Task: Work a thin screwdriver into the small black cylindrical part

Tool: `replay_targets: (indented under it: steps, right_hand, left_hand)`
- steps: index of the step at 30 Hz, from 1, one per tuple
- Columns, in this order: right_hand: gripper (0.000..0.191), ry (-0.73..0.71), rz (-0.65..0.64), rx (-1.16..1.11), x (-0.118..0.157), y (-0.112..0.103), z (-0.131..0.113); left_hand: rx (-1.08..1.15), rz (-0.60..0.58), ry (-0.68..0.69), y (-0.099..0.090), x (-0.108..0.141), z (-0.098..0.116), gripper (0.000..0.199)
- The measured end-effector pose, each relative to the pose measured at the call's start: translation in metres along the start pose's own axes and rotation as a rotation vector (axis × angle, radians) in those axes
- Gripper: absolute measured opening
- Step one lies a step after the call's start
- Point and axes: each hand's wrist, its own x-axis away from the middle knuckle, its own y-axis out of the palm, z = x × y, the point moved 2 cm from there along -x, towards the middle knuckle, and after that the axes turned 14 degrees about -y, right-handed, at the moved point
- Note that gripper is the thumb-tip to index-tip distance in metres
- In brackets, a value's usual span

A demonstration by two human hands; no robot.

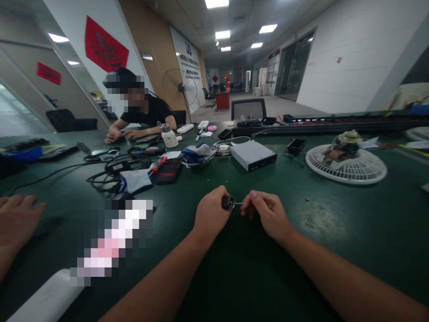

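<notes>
My left hand [212,214] is wrapped round a dark cylindrical part [229,202], whose round, hollow-looking end faces right. A thin metal rod [238,204] runs from that end to the fingertips of my right hand [268,212]. The right fingers are curled and closed about the rod's far end, and what else they may hold is hidden. Both hands are just above the dark green table [231,277]. A tiny dark piece [307,199] lies to the right of my right hand.
A grey disc drive [254,153] lies ahead, with a white fan grille [346,165] bearing a motor to the right. Cables [112,167], a cloth-filled bowl [198,154] and a bottle [169,135] stand left. Another person's hand [20,219] is at far left; a person [147,107] sits opposite.
</notes>
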Motion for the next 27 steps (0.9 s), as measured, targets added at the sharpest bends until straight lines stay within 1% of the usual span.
replay_targets:
  steps: [3, 6, 8, 10, 12, 15, 19, 22, 24, 27]
  right_hand:
    - [0.051, 0.018, 0.023, 0.003, 0.0006, 0.0000, 0.0021]
    - [0.051, 0.012, 0.096, 0.041, 0.0008, -0.0011, 0.0038]
    - [0.050, -0.001, 0.121, 0.049, 0.0009, -0.0017, 0.0039]
    - [0.048, -0.016, 0.096, 0.022, 0.0007, -0.0017, 0.0031]
    - [0.047, -0.018, 0.041, -0.017, 0.0006, -0.0011, 0.0018]
    - [0.050, 0.005, -0.005, -0.045, 0.0005, -0.0002, 0.0005]
    - [0.053, 0.036, 0.057, 0.018, 0.0004, -0.0004, 0.0018]
    - [0.051, 0.032, 0.098, 0.043, 0.0005, -0.0011, 0.0033]
    - [0.048, 0.013, 0.085, 0.011, 0.0005, -0.0011, 0.0034]
    - [0.049, 0.004, 0.030, -0.040, 0.0007, -0.0002, 0.0023]
  left_hand:
    - [-0.022, 0.000, 0.017, -0.0003, 0.0000, 0.0007, 0.012]
    - [-0.027, -0.009, 0.031, -0.0009, 0.0002, 0.0017, 0.013]
    - [-0.024, -0.010, 0.039, -0.0012, 0.0003, 0.0023, 0.013]
    - [-0.024, -0.007, 0.033, -0.0013, 0.0003, 0.0025, 0.013]
    - [-0.032, -0.006, 0.020, -0.0012, 0.0000, 0.0025, 0.013]
    - [-0.041, -0.006, 0.015, -0.0012, -0.0004, 0.0026, 0.015]
    - [-0.050, -0.008, 0.016, -0.0019, -0.0002, 0.0031, 0.014]
    - [-0.052, -0.003, 0.019, -0.0024, 0.0003, 0.0032, 0.014]
    - [-0.055, -0.002, 0.018, -0.0024, 0.0005, 0.0029, 0.014]
    - [-0.059, -0.004, 0.016, -0.0019, 0.0005, 0.0023, 0.014]
